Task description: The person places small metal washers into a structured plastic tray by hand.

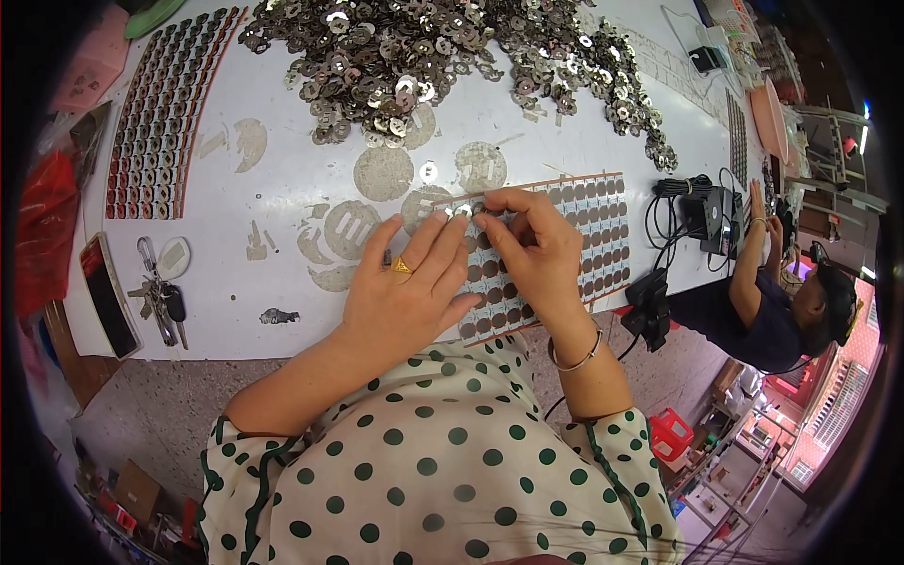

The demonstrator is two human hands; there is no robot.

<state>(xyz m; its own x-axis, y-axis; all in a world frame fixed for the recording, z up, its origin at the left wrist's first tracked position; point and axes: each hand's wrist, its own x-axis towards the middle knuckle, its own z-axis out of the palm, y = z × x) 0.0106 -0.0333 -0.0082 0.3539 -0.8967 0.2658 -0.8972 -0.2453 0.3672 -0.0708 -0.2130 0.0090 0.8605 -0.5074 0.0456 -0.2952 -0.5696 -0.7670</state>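
Observation:
A flat panel (607, 240) with rows of dark round pieces lies at the table's front edge, partly under both hands. My left hand (400, 292), a gold ring on one finger, rests with fingers stretched over the panel's left side. Its fingertips touch small shiny metal discs (456, 213) at the far left corner. Just beside them, my right hand (541, 250) pinches with thumb and index finger at a small metal disc (478, 209), largely hidden by the fingers. One loose metal disc (428, 171) lies on the table beyond.
A big heap of metal discs (395, 56) covers the far table. Another filled panel (169, 122) lies at the left, near keys (162, 294). Black cables and a dark device (706, 217) sit at the right. A co-worker (782, 311) sits beyond.

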